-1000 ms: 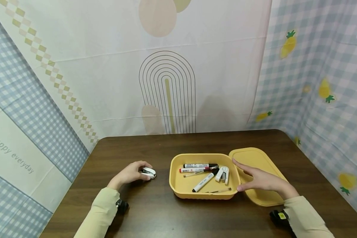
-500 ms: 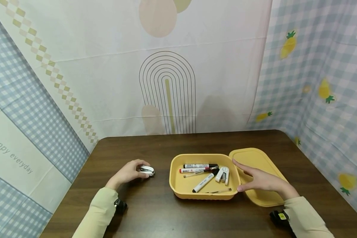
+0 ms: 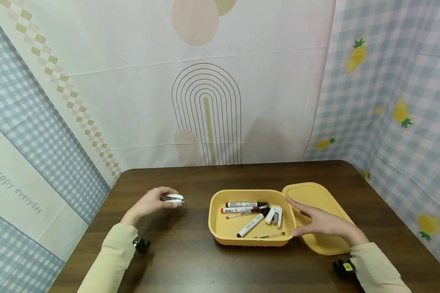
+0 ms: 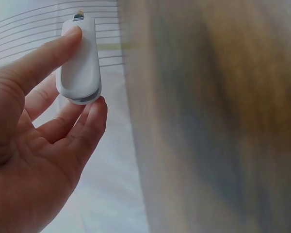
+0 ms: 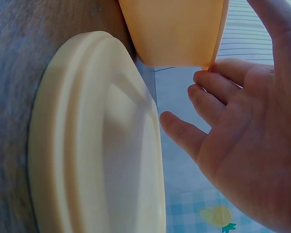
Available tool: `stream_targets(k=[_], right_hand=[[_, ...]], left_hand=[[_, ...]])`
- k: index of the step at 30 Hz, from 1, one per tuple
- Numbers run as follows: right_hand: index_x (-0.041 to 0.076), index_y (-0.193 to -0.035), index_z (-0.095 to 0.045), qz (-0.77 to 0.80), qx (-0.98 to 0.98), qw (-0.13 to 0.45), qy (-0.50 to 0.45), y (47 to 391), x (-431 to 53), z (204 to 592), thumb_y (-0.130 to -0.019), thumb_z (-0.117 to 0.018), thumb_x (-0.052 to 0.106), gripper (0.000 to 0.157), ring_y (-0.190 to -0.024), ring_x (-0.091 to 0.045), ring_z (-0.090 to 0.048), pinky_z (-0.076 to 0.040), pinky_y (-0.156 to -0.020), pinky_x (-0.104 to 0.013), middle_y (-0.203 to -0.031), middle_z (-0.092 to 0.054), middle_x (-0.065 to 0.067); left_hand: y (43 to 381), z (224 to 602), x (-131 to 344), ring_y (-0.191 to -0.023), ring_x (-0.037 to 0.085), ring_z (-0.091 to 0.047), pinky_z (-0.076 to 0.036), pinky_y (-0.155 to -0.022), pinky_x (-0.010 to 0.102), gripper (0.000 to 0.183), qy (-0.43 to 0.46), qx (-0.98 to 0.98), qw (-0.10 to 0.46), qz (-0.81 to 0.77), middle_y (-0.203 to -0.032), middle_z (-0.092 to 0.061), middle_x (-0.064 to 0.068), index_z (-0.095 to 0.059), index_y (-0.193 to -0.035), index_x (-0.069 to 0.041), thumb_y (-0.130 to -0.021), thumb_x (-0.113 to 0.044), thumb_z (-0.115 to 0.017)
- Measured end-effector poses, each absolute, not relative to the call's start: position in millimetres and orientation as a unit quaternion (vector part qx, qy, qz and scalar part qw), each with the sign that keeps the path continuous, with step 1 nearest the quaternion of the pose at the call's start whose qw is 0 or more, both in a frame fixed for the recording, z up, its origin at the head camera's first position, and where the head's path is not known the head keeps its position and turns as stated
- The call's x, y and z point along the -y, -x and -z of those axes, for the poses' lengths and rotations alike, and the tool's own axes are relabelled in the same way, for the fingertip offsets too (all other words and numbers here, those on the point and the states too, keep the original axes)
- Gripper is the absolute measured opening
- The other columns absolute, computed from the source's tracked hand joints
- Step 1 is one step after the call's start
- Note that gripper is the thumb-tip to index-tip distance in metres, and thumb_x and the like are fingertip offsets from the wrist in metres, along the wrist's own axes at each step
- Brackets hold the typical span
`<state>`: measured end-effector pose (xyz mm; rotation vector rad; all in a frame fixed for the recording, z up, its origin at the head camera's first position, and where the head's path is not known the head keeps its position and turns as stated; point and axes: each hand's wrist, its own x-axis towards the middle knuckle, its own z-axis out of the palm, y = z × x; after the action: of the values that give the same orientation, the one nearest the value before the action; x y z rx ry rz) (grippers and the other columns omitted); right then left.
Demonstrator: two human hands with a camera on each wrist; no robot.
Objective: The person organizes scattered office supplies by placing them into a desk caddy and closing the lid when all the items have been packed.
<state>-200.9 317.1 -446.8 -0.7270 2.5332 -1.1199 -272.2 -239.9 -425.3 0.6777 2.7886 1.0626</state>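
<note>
Thumb and fingers of my left hand [image 3: 150, 203] pinch a small white stapler [image 3: 174, 199] above the left part of the table. In the left wrist view the thumb lies along the stapler [image 4: 82, 63], with fingers behind it. My right hand [image 3: 320, 220] is spread at the right end of a yellow box [image 3: 251, 241], its fingertips and thumb at the rim, fingers fairly straight. Inside the box lie several markers, such as a white marker [image 3: 253, 223] with a black cap and a red-capped marker [image 3: 238, 210], clear pens [image 3: 271, 235], and another small white stapler [image 3: 275, 215].
A yellow lid [image 3: 317, 193] lies on the dark wooden table [image 3: 194, 260] right of the box, partly beneath my right hand. Patterned cloth [image 3: 143, 101] hangs behind the table and at both sides. Each wrist wears a black camera [image 3: 142, 245].
My left hand has lifted the stapler and carried it a little left and away from me. My right hand, the box and the lid stay where they were.
</note>
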Motion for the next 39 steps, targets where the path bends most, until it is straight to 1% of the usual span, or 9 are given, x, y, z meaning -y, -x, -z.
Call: stream_targets(k=[6, 13, 17, 22, 26, 33, 39], right_hand=[[0.009, -0.162, -0.014, 0.387, -0.876, 0.141, 0.251, 201.0, -317.4, 446.2, -0.089, -0.078, 0.031, 0.1, -0.144, -0.052, -0.023, -0.025, -0.108, -0.07, -0.163, -0.016, -0.026], [0.008, -0.162, -0.015, 0.385, -0.877, 0.14, 0.252, 200.1, -317.1, 444.7, -0.089, -0.078, 0.032, 0.1, -0.143, -0.053, -0.024, -0.026, -0.108, -0.07, -0.163, -0.016, -0.026], [0.008, -0.162, -0.015, 0.384, -0.877, 0.141, 0.253, 199.6, -317.0, 445.1, -0.089, -0.078, 0.032, 0.1, -0.143, -0.053, -0.025, -0.026, -0.108, -0.07, -0.163, -0.016, -0.025], [0.009, -0.162, -0.015, 0.381, -0.877, 0.143, 0.255, 199.5, -317.1, 447.1, -0.089, -0.078, 0.032, 0.099, -0.141, -0.054, -0.028, -0.028, -0.107, -0.07, -0.163, -0.017, -0.025], [0.009, -0.162, -0.015, 0.378, -0.878, 0.142, 0.255, 199.6, -317.6, 447.8, -0.089, -0.078, 0.032, 0.099, -0.141, -0.054, -0.028, -0.028, -0.107, -0.069, -0.163, -0.017, -0.024], [0.008, -0.162, -0.015, 0.378, -0.879, 0.14, 0.255, 199.9, -317.4, 446.5, -0.089, -0.078, 0.032, 0.099, -0.141, -0.055, -0.027, -0.027, -0.107, -0.07, -0.163, -0.017, -0.026], [0.008, -0.162, -0.015, 0.378, -0.879, 0.139, 0.254, 199.9, -316.4, 445.5, -0.089, -0.078, 0.033, 0.1, -0.141, -0.054, -0.027, -0.027, -0.107, -0.07, -0.163, -0.017, -0.026]], left_hand=[[276.9, 402.0, 247.6, -0.093, 0.019, -0.063, -0.05, -0.082, 0.038, 0.044, -0.218, -0.915, 0.024, -0.34, -0.104, -0.069, 0.006, -0.068, -0.122, -0.006, -0.088, -0.03, -0.08], [279.3, 369.8, 254.4, -0.1, 0.024, -0.065, -0.05, -0.086, 0.041, 0.045, -0.196, -0.922, 0.004, -0.334, -0.11, -0.069, 0.007, -0.068, -0.125, -0.011, -0.089, -0.036, -0.078], [279.1, 356.2, 256.8, -0.102, 0.026, -0.065, -0.05, -0.086, 0.041, 0.046, -0.195, -0.919, -0.006, -0.343, -0.112, -0.069, 0.009, -0.067, -0.127, -0.01, -0.09, -0.035, -0.077], [280.2, 348.8, 256.3, -0.101, 0.026, -0.064, -0.049, -0.085, 0.04, 0.048, -0.2, -0.91, -0.001, -0.363, -0.114, -0.068, 0.012, -0.066, -0.13, -0.008, -0.09, -0.033, -0.077], [282.6, 344.8, 250.4, -0.102, 0.025, -0.064, -0.049, -0.085, 0.039, 0.047, -0.202, -0.91, 0.003, -0.363, -0.114, -0.068, 0.01, -0.067, -0.129, -0.009, -0.091, -0.035, -0.076], [291.3, 330.9, 230.7, -0.105, 0.03, -0.063, -0.05, -0.087, 0.042, 0.047, -0.209, -0.907, -0.003, -0.365, -0.114, -0.067, 0.011, -0.067, -0.129, -0.01, -0.09, -0.035, -0.077], [297.5, 317.3, 207.7, -0.104, 0.028, -0.064, -0.05, -0.089, 0.043, 0.045, -0.235, -0.905, -0.015, -0.353, -0.112, -0.068, 0.008, -0.068, -0.127, -0.013, -0.09, -0.037, -0.077]])
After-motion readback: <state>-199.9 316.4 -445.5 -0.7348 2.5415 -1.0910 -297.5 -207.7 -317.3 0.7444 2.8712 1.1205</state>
